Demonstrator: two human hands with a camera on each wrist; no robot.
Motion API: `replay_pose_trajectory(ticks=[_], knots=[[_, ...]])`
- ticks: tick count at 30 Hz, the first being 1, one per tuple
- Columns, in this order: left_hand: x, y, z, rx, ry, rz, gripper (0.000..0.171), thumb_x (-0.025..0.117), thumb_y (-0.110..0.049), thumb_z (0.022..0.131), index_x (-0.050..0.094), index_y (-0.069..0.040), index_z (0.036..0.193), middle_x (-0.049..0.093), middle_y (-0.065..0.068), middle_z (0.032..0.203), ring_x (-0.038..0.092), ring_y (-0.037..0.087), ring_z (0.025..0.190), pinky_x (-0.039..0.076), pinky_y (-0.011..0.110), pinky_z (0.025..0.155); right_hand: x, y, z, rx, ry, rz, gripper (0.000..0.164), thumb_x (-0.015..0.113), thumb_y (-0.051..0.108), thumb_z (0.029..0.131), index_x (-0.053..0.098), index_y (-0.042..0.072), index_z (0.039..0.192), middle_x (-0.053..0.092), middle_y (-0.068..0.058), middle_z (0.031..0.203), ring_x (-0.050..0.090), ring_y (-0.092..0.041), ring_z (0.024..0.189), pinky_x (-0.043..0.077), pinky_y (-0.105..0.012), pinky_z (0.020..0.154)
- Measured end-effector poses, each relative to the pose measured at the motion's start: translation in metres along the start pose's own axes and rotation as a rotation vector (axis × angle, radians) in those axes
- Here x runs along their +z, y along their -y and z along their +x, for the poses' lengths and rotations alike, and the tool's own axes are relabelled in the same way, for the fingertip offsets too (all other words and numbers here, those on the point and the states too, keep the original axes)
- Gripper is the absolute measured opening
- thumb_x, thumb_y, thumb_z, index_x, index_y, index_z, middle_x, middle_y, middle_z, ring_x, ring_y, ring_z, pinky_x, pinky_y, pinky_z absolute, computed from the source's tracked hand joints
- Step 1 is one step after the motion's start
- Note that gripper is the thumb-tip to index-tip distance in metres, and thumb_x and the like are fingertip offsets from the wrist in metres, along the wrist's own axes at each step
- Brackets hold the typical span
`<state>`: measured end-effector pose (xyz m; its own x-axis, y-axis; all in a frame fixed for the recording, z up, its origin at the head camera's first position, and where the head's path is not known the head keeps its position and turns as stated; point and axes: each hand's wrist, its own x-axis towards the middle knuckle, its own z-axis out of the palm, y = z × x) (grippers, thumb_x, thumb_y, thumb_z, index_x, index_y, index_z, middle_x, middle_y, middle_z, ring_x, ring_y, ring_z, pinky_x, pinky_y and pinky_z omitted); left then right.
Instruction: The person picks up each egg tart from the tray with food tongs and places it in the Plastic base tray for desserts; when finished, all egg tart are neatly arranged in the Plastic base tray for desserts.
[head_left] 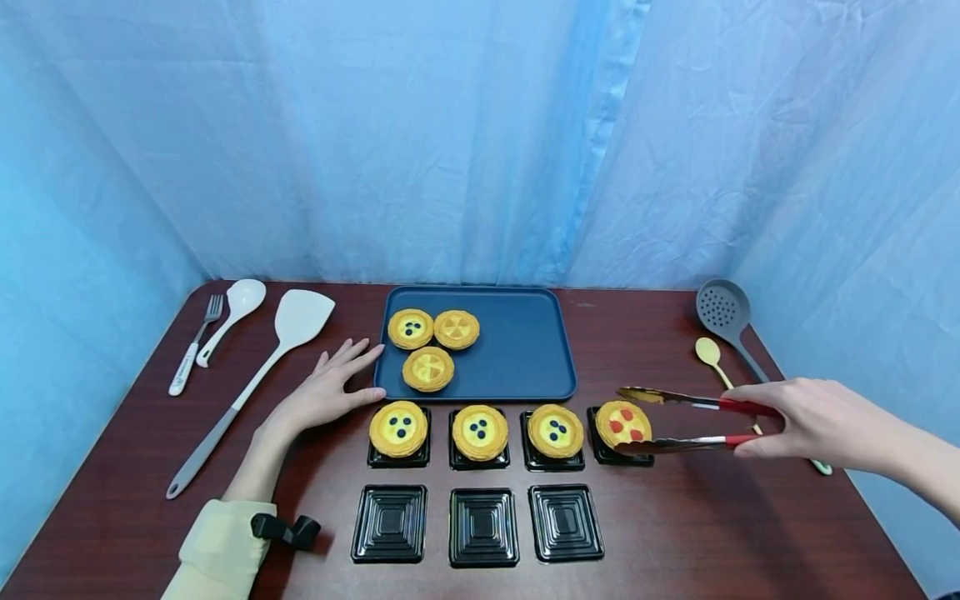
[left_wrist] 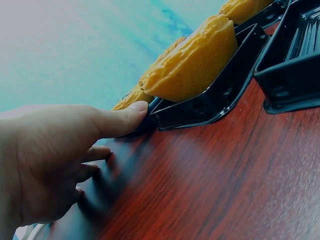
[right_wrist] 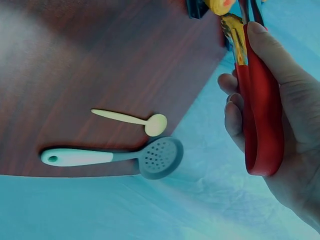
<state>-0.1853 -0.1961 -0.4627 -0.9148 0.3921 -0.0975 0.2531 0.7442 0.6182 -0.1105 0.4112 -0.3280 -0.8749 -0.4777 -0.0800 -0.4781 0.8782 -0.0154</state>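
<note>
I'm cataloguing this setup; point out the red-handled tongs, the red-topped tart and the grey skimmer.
Red-handled tongs point(right_wrist: 263, 105): right wrist view, on the red grip.
Red-topped tart point(head_left: 621, 422): head view, on the filling.
Grey skimmer point(head_left: 723, 307): head view, perforated bowl.

we seem to be in a small staged booth arranged like a pastry counter: crinkled pale-blue cloth curtains point(head_left: 450, 142) enclose a glossy dark-red wood-grain table point(head_left: 675, 525) behind and at both sides, and we see round golden tarts point(head_left: 428, 369) on a rectangular navy-blue tray point(head_left: 517, 350). the curtains hide the room beyond from us.
</note>
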Motion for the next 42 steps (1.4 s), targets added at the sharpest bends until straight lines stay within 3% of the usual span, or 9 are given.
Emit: replay_pose_trajectory(ticks=[8,14,19,22,25,30,35,39,42], knots=[[-0.002,-0.001,0.000,-0.001,0.001,-0.002,0.080,0.068,-0.046,0.098,0.033,-0.014,0.163,0.021,0.026,0.170,0.007,0.049,0.159,0.000,0.073,0.124,-0.028,0.005,0.019,0.117,0.047,-0.005,0.069,0.084,0.055,0.079,0.069,0.014,0.131,0.045,0.015,0.065,0.033,0.003,0.057,0.027,-0.021,0.053],[-0.003,0.000,-0.001,-0.006,0.001,0.003,0.080,0.068,-0.046,0.098,0.033,-0.014,0.163,0.021,0.025,0.170,0.007,0.049,0.159,0.000,0.072,0.125,-0.048,0.016,0.043,0.148,-0.010,0.012,0.075,0.084,0.055,0.080,0.063,0.015,0.140,0.044,0.009,0.065,0.033,-0.002,0.055,0.025,-0.023,0.052],[-0.004,0.002,-0.002,-0.010,-0.001,0.005,0.080,0.068,-0.045,0.098,0.033,-0.014,0.163,0.021,0.025,0.170,0.007,0.049,0.159,0.000,0.072,0.124,-0.055,0.035,0.074,0.114,-0.047,0.103,0.074,0.081,0.058,0.082,0.061,0.019,0.142,0.065,0.007,0.083,0.050,-0.003,0.068,0.039,-0.026,0.059],[-0.003,0.002,-0.003,-0.010,-0.003,0.004,0.079,0.068,-0.044,0.098,0.033,-0.013,0.163,0.021,0.025,0.170,0.007,0.049,0.159,0.000,0.073,0.124,-0.052,0.047,0.094,0.104,-0.062,0.162,0.078,0.078,0.063,0.082,0.061,0.018,0.143,0.074,0.001,0.113,0.064,-0.010,0.090,0.054,-0.036,0.073],[-0.003,0.002,-0.003,-0.007,-0.001,0.004,0.080,0.068,-0.045,0.098,0.033,-0.014,0.163,0.021,0.025,0.170,0.007,0.049,0.159,0.000,0.073,0.124,-0.047,0.060,0.114,0.108,-0.079,0.230,0.080,0.079,0.064,0.081,0.060,0.019,0.145,0.072,-0.004,0.130,0.069,-0.019,0.105,0.059,-0.047,0.085],[0.000,0.002,-0.002,-0.004,-0.002,0.000,0.080,0.068,-0.046,0.098,0.034,-0.014,0.163,0.021,0.025,0.170,0.008,0.049,0.159,0.000,0.073,0.124,-0.035,0.081,0.141,0.109,-0.080,0.316,0.075,0.082,0.056,0.083,0.059,0.021,0.146,0.070,-0.004,0.133,0.068,-0.023,0.115,0.058,-0.050,0.093],[0.001,0.001,-0.001,0.007,-0.003,-0.003,0.079,0.068,-0.046,0.098,0.034,-0.014,0.162,0.022,0.026,0.170,0.008,0.049,0.159,0.000,0.073,0.124,-0.021,0.098,0.160,0.120,-0.074,0.302,0.073,0.081,0.049,0.085,0.058,0.020,0.148,0.066,-0.008,0.140,0.064,-0.028,0.124,0.055,-0.054,0.099],[0.001,0.001,0.000,0.010,-0.009,-0.002,0.079,0.068,-0.045,0.098,0.035,-0.014,0.162,0.022,0.025,0.170,0.008,0.049,0.159,0.000,0.073,0.124,-0.008,0.110,0.173,0.114,-0.073,0.270,0.073,0.079,0.054,0.086,0.059,0.019,0.147,0.067,-0.010,0.138,0.067,-0.028,0.117,0.055,-0.054,0.098],[0.001,0.000,0.000,0.013,-0.008,-0.005,0.079,0.068,-0.045,0.098,0.035,-0.014,0.162,0.022,0.026,0.170,0.008,0.049,0.159,0.000,0.073,0.124,0.003,0.117,0.181,0.103,-0.079,0.247,0.070,0.077,0.058,0.087,0.062,0.019,0.144,0.072,-0.005,0.127,0.069,-0.021,0.098,0.058,-0.046,0.085]])
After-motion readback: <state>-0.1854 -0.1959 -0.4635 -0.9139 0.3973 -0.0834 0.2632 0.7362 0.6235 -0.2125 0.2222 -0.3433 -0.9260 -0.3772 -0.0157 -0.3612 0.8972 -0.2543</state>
